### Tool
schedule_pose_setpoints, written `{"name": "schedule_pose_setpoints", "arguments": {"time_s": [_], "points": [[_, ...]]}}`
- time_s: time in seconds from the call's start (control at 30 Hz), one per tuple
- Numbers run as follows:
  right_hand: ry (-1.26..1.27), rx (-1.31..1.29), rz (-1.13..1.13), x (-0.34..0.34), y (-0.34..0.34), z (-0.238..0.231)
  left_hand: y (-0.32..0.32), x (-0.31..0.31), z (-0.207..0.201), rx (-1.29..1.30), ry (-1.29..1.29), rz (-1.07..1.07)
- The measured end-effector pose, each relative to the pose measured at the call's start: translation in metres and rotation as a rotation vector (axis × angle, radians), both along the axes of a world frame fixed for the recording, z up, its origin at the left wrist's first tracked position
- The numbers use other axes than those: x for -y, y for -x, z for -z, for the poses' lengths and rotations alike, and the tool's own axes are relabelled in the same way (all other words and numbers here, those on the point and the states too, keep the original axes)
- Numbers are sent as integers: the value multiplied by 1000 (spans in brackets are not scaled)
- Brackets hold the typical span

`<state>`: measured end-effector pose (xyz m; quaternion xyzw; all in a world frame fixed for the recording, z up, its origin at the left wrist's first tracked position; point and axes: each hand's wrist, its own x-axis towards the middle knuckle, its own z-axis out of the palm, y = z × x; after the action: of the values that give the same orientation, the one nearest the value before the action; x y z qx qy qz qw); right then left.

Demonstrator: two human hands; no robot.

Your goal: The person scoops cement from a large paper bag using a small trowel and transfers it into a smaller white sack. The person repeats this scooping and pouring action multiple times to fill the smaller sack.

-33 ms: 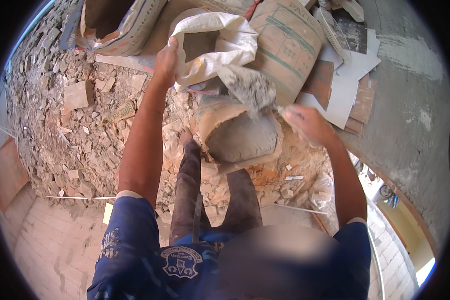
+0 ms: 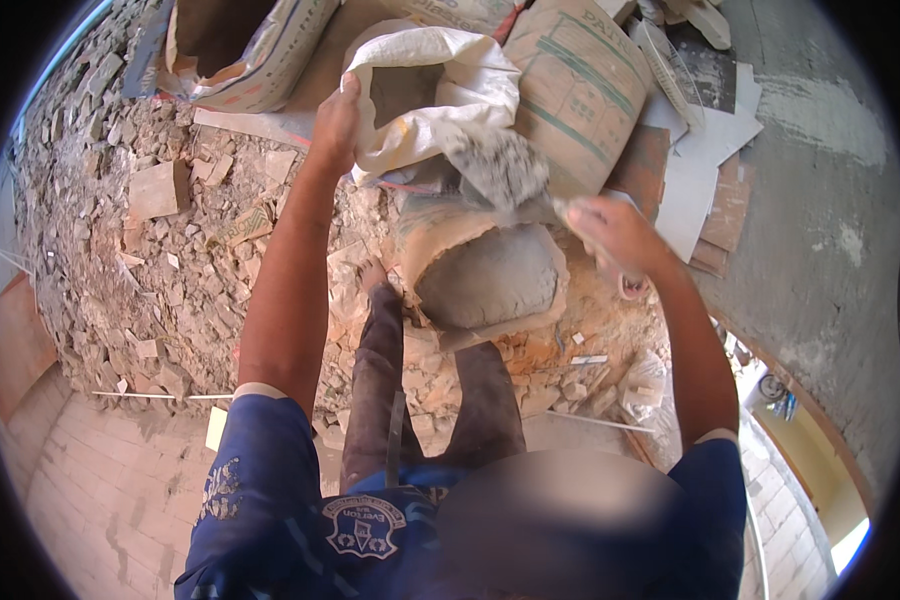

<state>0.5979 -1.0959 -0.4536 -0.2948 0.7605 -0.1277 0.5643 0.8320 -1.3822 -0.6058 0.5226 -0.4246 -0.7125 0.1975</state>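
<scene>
My left hand (image 2: 339,125) is closed on the left rim of a white woven sack (image 2: 480,80), holding its mouth open. In my right hand (image 2: 618,232) is the handle of a trowel (image 2: 558,208), its blade loaded with grey powder (image 2: 498,165). The blade's tip is at the near rim of the white sack, above an open brown paper bag (image 2: 418,240). Grey powder (image 2: 490,280) fills that bag, which lies between my hands and in front of my legs. The inside of the white sack is shadowed, so its contents are hard to make out.
A closed paper bag with green bands (image 2: 585,90) lies behind the trowel. At the far left stands another open bag (image 2: 280,60). Broken rubble (image 2: 120,270) covers the ground on the left; flat sheets (image 2: 705,175) and a grey concrete surface (image 2: 820,200) are on the right.
The loaded trowel and my right hand have shifted slightly upward, toward the white sack. My left hand keeps its hold on the rim.
</scene>
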Motion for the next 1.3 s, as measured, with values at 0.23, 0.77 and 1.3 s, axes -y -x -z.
{"name": "schedule_pose_setpoints", "arguments": {"time_s": [0.23,0.77,1.3], "points": [[56,-393,-686,233,2,52,3,25,-23,-100,-20,-16],[99,-702,-209,64,-23,-14,-38,48,18,-118,-52,-28],[-293,-331,-162,-122,-106,-46,-102,-210,-30,488,402,632]]}}
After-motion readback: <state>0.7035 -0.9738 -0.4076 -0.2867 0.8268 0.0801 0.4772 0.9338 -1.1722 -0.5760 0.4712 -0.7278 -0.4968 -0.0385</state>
